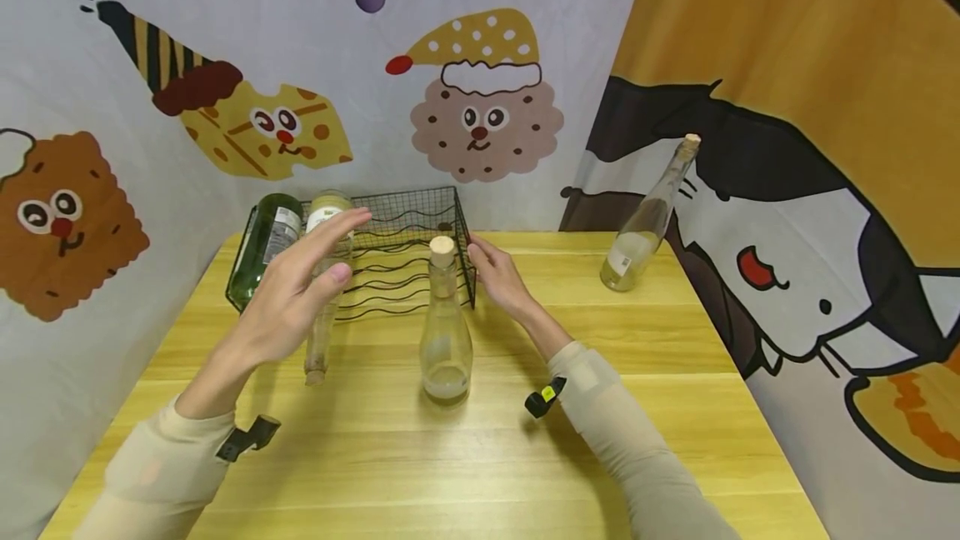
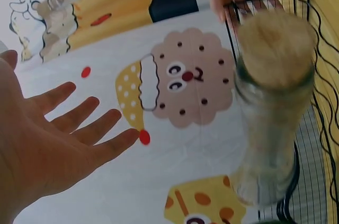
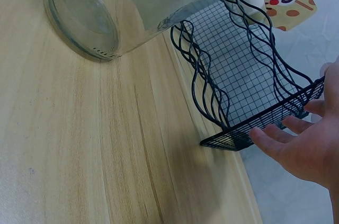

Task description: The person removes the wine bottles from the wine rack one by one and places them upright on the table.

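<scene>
Left hand [image 1: 288,302] wide, holding nothing, above wire rack [image 3: 259,122] near back edge of table [image 1: 480,473]; right hand [image 1: 501,276], fingers extended, touches rack's right end. Corked bottle [image 1: 446,348] stands in front, wide gap rightward to second bottle [image 1: 639,242].

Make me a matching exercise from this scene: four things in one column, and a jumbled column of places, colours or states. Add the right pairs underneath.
Things
1. Green bottle
2. Left hand
3. Right hand
4. Wire rack

Places, colours and states
A. Raised in the air, fingers extended
B. Black
C. Lying at the rack's left end
D. Beside the rack's right end

Right pairs
1-C
2-A
3-D
4-B
</scene>
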{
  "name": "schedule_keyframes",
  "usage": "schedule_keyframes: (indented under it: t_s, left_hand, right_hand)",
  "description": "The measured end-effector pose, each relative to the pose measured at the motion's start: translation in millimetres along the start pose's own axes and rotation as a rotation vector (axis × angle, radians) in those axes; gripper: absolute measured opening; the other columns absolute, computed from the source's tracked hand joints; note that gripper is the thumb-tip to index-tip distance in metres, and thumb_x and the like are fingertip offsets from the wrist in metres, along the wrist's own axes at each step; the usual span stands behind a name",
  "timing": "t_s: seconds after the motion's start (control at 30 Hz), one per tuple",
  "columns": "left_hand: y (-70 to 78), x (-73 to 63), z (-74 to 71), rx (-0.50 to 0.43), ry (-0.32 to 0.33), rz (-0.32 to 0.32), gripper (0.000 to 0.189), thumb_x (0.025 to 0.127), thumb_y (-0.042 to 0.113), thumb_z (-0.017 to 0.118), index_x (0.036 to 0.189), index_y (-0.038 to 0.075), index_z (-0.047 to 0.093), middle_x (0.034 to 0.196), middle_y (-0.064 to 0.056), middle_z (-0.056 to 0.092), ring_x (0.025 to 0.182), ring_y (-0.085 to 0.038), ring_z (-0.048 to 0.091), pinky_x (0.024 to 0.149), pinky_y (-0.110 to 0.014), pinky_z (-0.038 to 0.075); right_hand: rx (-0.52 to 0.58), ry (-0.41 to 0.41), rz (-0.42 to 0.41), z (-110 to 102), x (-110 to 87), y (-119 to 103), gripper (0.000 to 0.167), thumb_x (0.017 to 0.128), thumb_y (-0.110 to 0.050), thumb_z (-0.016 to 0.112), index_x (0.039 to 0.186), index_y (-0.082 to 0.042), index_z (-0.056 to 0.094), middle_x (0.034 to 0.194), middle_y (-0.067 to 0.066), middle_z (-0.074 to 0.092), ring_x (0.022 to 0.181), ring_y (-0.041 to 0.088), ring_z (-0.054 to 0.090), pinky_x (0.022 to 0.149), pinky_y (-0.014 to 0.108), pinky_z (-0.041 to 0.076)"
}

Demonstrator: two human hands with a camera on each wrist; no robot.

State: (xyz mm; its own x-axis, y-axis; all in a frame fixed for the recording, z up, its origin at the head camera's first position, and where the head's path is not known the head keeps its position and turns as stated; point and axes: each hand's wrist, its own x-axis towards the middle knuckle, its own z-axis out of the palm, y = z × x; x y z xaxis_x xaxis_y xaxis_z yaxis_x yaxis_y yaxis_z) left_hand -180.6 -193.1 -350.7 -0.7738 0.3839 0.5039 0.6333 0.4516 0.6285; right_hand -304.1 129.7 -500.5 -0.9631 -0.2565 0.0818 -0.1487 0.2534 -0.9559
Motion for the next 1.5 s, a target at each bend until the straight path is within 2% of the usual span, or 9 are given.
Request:
schedule_keyframes:
  t_s: [0.1,0.23,0.33,0.77,0.83,0.9,1.0,1.33,1.5]
  left_hand:
    - [-4.9,-3.2,-6.2,0.026,0.029,-0.019,0.059,0.115,0.021,0.05,0.173,0.026,0.048,0.182,-0.005,0.044,0.171,-0.039,0.038,0.137,-0.067,0.034]
    - [-13.1,-7.3,-13.9,0.063,0.062,-0.046,0.059,0.115,0.02,0.051,0.173,0.032,0.048,0.184,-0.001,0.041,0.172,-0.032,0.036,0.133,-0.027,0.038]
    - [-21.2,-10.0,-18.9,0.074,0.079,-0.06,0.059,0.116,0.02,0.051,0.173,0.031,0.048,0.184,-0.001,0.04,0.17,-0.026,0.038,0.122,-0.006,0.035]
    - [-63.3,-26.5,-42.2,0.088,0.131,-0.18,0.056,0.12,0.026,0.05,0.175,0.03,0.043,0.184,-0.009,0.039,0.163,-0.05,0.043,0.115,0.001,0.033]
    - [-69.8,-29.0,-45.4,0.08,0.126,-0.217,0.056,0.121,0.028,0.049,0.176,0.031,0.041,0.185,-0.009,0.037,0.164,-0.051,0.041,0.13,-0.013,0.037]
    - [-75.9,-31.1,-48.1,0.064,0.124,-0.253,0.056,0.122,0.029,0.047,0.177,0.031,0.039,0.186,-0.01,0.035,0.164,-0.052,0.04,0.141,-0.038,0.037]
    - [-83.8,-33.8,-52.5,0.035,0.12,-0.31,0.057,0.123,0.033,0.045,0.179,0.03,0.035,0.188,-0.011,0.029,0.166,-0.055,0.035,0.137,-0.078,0.026]
    - [-118.3,-50.6,-65.9,0.068,0.184,-0.428,0.058,0.124,0.039,0.037,0.18,0.024,0.032,0.189,-0.016,0.025,0.172,-0.054,0.023,0.141,-0.077,0.017]
    - [-134.5,-61.2,-71.1,0.091,0.187,-0.494,0.06,0.125,0.042,0.032,0.181,0.022,0.029,0.186,-0.026,0.026,0.167,-0.062,0.026,0.131,-0.087,0.023]
  right_hand:
    - [0.001,-0.001,0.007,1,-1.3,0,0.067,0.122,-0.056,0.042,0.178,-0.02,0.038,0.185,0.011,0.038,0.166,0.038,0.046,0.126,0.064,0.055]
    - [0.008,-0.002,0.011,1,-1.5,0,0.068,0.121,-0.058,0.042,0.178,-0.021,0.038,0.184,0.011,0.039,0.167,0.037,0.045,0.127,0.063,0.054]
    - [0.009,0.0,0.009,1,-0.9,1,0.068,0.121,-0.058,0.041,0.178,-0.021,0.038,0.184,0.011,0.04,0.167,0.037,0.045,0.128,0.062,0.054]
    - [0.001,0.008,0.002,0,-0.1,0,0.066,0.122,-0.056,0.042,0.177,-0.02,0.039,0.183,0.012,0.041,0.166,0.037,0.047,0.127,0.062,0.054]
    - [-0.007,0.007,0.001,0,-0.4,0,0.067,0.122,-0.057,0.042,0.177,-0.02,0.039,0.183,0.012,0.041,0.165,0.036,0.047,0.127,0.062,0.055]
    - [-0.014,0.006,0.0,0,-0.7,0,0.067,0.122,-0.057,0.041,0.177,-0.02,0.039,0.184,0.011,0.04,0.166,0.036,0.047,0.127,0.062,0.055]
    - [-0.022,0.001,-0.003,0,-0.8,0,0.067,0.122,-0.057,0.041,0.178,-0.02,0.038,0.184,0.01,0.039,0.166,0.036,0.046,0.127,0.062,0.055]
    - [-0.027,0.007,0.001,0,-0.3,-1,0.067,0.122,-0.058,0.04,0.177,-0.021,0.039,0.182,0.011,0.043,0.164,0.036,0.049,0.125,0.06,0.057]
    - [-0.029,0.005,0.003,0,-0.4,0,0.068,0.121,-0.059,0.04,0.178,-0.021,0.039,0.182,0.01,0.043,0.165,0.035,0.049,0.125,0.06,0.057]
